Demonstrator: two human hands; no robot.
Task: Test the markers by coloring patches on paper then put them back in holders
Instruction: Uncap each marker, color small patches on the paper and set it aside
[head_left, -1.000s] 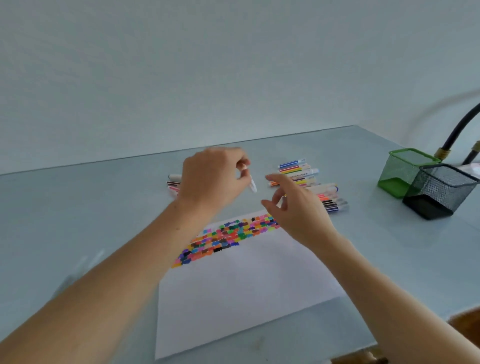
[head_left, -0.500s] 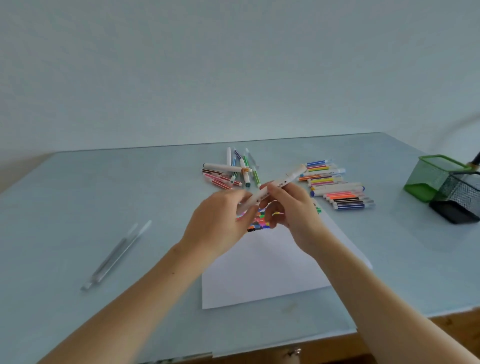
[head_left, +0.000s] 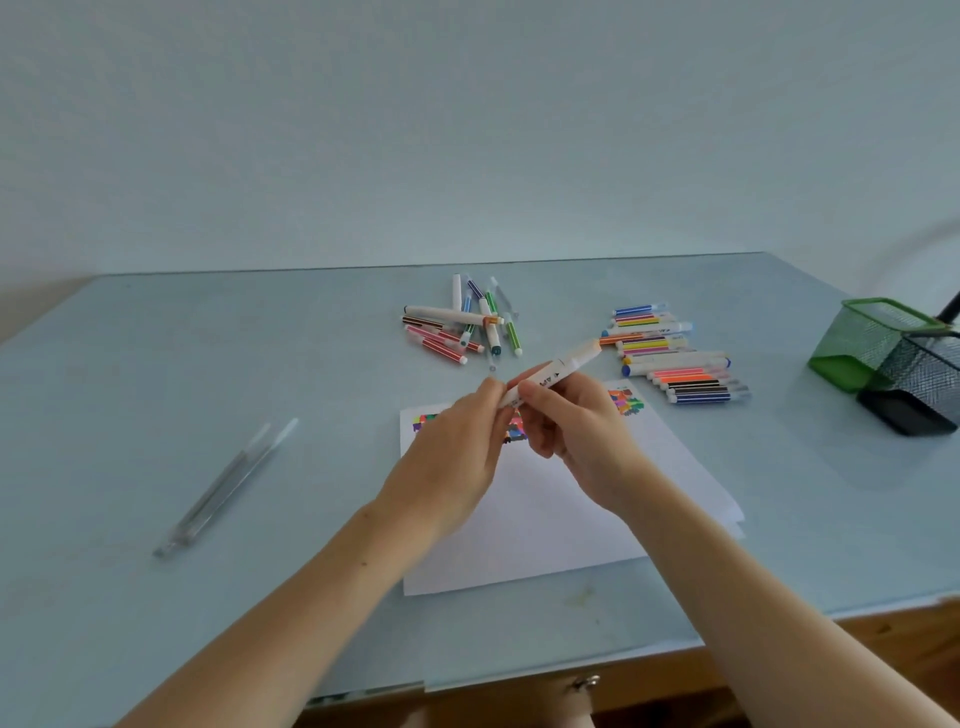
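**White marker now in both hands, cap end about to be worked**

Nearest: both my hands meet above the paper (head_left: 545, 530). A second ago they were apart, the left pinching only something small and white, the right spread and reaching. Now my left hand (head_left: 447, 457) pinches the near end of a white marker (head_left: 550, 376), fingertips curled on it, and my right hand (head_left: 576, 431) wraps thumb and fingers round the barrel. The far end, pale orange, points up and away toward the sorted row. Whether the near end wears a cap I cannot tell; my fingers cover it. My guess: I am capping or uncapping it, so this marker is mid-test, not yet filed.

Under the hands: the colour patches (head_left: 626, 401) show only at both ends of their band; my hands hide the middle.

Left, apart on the table (head_left: 156, 364): two clear pens (head_left: 223, 488), side by side.

Beyond the paper: a loose heap of markers (head_left: 462, 327), crossed over one another; to its right a tidy row of markers (head_left: 675, 358), lying parallel.

Far right: green mesh holder (head_left: 862, 338) touching black mesh holder (head_left: 914, 389). No markers show in either one, so the putting-back step looks unstarted.
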